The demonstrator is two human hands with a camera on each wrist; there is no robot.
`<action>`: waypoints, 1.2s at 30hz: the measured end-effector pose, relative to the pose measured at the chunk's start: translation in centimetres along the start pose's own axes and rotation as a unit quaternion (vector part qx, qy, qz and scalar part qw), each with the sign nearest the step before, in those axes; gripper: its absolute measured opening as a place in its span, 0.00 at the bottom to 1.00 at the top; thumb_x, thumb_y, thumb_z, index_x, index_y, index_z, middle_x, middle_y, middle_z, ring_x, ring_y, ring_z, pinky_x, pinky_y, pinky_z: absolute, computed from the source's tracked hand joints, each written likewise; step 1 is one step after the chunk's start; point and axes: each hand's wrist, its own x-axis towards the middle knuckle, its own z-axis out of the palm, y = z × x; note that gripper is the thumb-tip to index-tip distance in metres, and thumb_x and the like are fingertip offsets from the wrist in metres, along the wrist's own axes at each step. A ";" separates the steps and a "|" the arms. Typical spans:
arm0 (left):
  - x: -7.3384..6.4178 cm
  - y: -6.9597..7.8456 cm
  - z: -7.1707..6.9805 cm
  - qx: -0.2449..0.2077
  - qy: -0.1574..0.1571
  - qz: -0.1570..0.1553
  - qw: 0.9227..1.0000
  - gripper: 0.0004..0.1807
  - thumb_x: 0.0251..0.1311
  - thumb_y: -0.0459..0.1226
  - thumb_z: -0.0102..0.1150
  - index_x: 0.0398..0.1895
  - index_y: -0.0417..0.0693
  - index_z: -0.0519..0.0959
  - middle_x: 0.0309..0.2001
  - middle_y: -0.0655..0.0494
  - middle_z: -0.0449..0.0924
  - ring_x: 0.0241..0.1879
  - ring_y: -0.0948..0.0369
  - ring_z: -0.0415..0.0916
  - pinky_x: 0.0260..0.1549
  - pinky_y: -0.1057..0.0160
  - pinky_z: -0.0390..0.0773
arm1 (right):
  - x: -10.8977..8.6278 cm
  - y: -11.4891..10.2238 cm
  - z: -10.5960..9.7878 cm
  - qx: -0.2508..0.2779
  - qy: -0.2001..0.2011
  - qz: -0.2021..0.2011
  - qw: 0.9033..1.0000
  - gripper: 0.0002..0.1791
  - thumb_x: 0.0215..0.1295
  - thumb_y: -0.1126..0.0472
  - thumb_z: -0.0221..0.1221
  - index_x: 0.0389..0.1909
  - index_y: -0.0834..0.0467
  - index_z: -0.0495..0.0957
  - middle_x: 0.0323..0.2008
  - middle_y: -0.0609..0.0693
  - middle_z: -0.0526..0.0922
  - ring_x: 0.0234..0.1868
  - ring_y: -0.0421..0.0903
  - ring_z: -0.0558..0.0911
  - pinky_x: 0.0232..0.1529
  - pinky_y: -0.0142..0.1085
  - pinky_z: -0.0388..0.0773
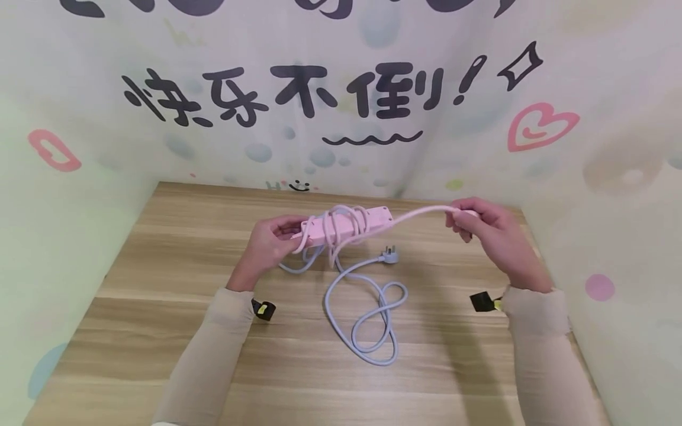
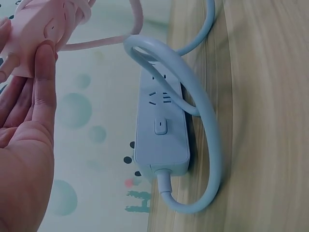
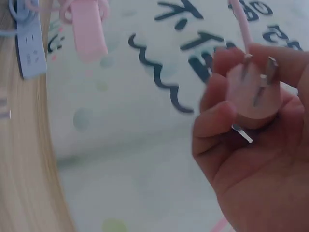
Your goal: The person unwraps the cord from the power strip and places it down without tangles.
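My left hand (image 1: 264,247) grips the near-left end of a pink power strip (image 1: 379,218), held above the table. Loops of its pink cord (image 1: 426,209) wrap around the strip's body. From the strip's other end the cord runs across to my right hand (image 1: 495,238), whose fingers are curled round the pink plug (image 3: 246,104); the plug's metal prongs point outward in the right wrist view. Behind the pink strip, a blue power strip (image 2: 161,140) rests on the table, mostly hidden in the head view. Its blue cord (image 1: 329,307) lies in loose loops, ending in a blue plug (image 1: 391,255).
The wood-grain table (image 1: 160,355) meets a printed cloth backdrop (image 1: 298,160) at its far edge. Similar cloth walls stand at left and right. A small black wrist camera (image 1: 263,310) sits at the left cuff, another black camera (image 1: 482,302) at the right.
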 end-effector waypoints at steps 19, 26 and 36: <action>0.3 -0.3 0.4 -0.002 0.023 0.002 1.000 0.22 0.60 0.24 0.63 0.59 0.30 0.79 0.57 0.32 0.82 0.57 0.42 0.82 0.47 0.73 0.84 | -3.3 7.6 -5.5 -0.183 -0.048 0.104 0.976 0.14 0.73 0.49 0.60 0.51 0.53 0.84 0.27 0.43 0.76 0.31 0.44 0.73 0.29 0.32 0.70; 0.1 -0.5 0.0 -0.017 0.031 0.004 0.999 0.22 0.59 0.22 0.63 0.59 0.28 0.78 0.57 0.30 0.81 0.48 0.68 0.85 0.46 0.73 0.85 | -2.4 10.8 -5.4 -0.247 -0.026 0.135 0.959 0.22 0.76 0.45 0.55 0.55 0.58 0.81 0.36 0.51 0.83 0.36 0.43 0.78 0.35 0.31 0.74; -0.4 -0.4 -1.3 -0.051 0.025 0.015 0.998 0.24 0.57 0.20 0.61 0.59 0.22 0.76 0.57 0.25 0.79 0.45 0.74 0.84 0.46 0.73 0.85 | -1.5 14.9 -5.0 -0.243 0.075 0.229 0.940 0.28 0.78 0.45 0.49 0.61 0.64 0.77 0.50 0.67 0.84 0.40 0.50 0.76 0.36 0.34 0.71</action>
